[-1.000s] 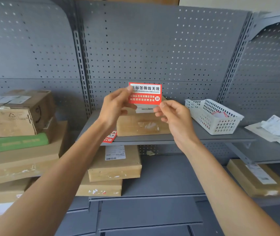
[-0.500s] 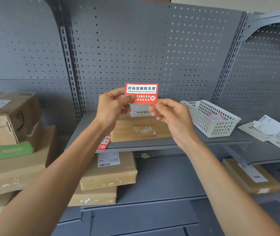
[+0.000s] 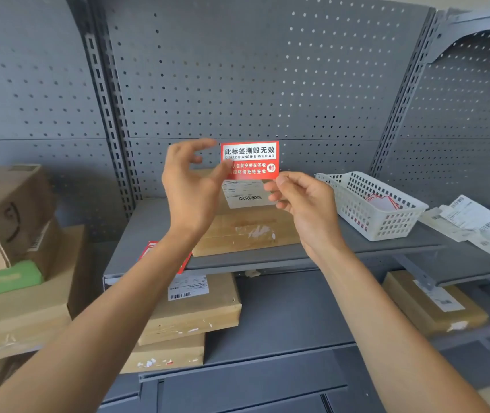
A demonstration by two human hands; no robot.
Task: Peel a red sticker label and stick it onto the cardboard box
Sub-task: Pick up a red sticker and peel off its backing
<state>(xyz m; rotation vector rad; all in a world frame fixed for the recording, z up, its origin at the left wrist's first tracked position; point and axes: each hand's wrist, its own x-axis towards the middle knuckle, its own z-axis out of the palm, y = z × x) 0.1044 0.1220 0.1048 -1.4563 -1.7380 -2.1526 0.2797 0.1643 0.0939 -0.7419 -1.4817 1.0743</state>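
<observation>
Holding a red sticker label (image 3: 249,159) up before the grey pegboard, the right hand (image 3: 303,201) pinches its lower right corner between thumb and fingers. The left hand (image 3: 191,186) is loosely spread, its thumb touching the label's lower left edge, fingers curled apart above. Just behind and below the label, a cardboard box (image 3: 246,231) with a white barcode slip lies on the shelf (image 3: 148,231). A white basket (image 3: 372,204) stands to its right, with loose papers (image 3: 473,219) further right.
</observation>
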